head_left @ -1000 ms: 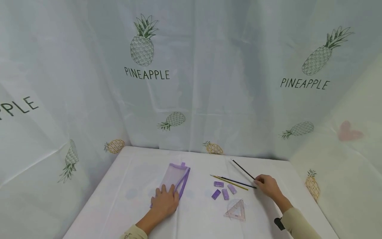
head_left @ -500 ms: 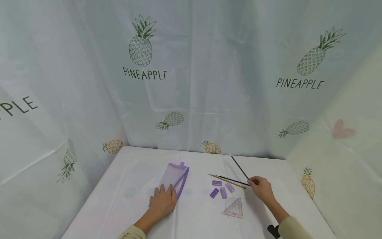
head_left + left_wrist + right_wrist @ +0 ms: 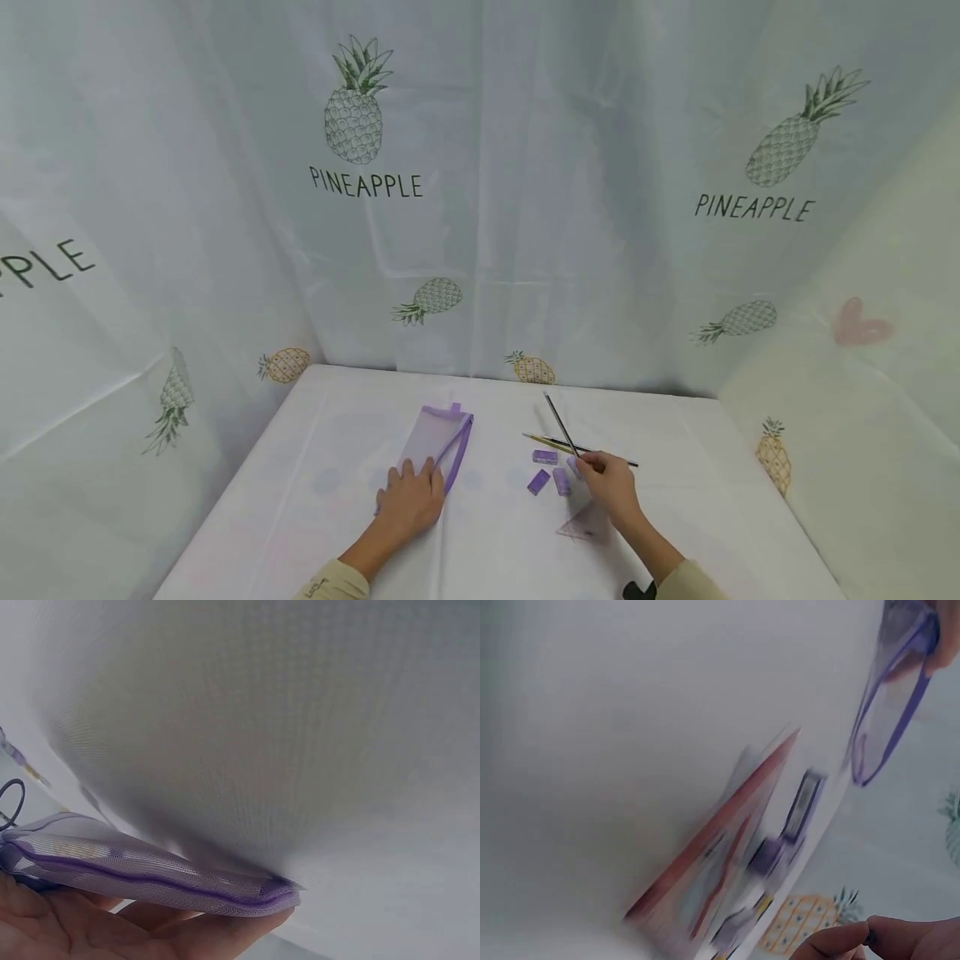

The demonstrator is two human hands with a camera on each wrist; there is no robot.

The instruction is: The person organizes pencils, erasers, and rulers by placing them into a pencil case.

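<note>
In the head view my left hand [image 3: 408,500] rests with extended fingers on a purple mesh pencil case [image 3: 431,433], whose zipped edge stands partly apart. The left wrist view shows the fingers lying along the case's purple zip [image 3: 172,881]. My right hand [image 3: 611,487] pinches a thin dark pencil [image 3: 561,422] by its near end, the far end pointing away and raised. Below it lie another dark pencil [image 3: 611,458] and a yellow pencil [image 3: 536,437], partly covered by the hand. Several small purple erasers [image 3: 538,482] sit beside them.
A clear triangular set square [image 3: 577,529] lies on the white-covered table [image 3: 360,400] nearer the body, partly under the right forearm. Pineapple-printed cloth [image 3: 420,225] hangs behind and at both sides of the table.
My right hand has moved left with the pencil, from the table's right side to over the erasers. My left hand stays on the pencil case.
</note>
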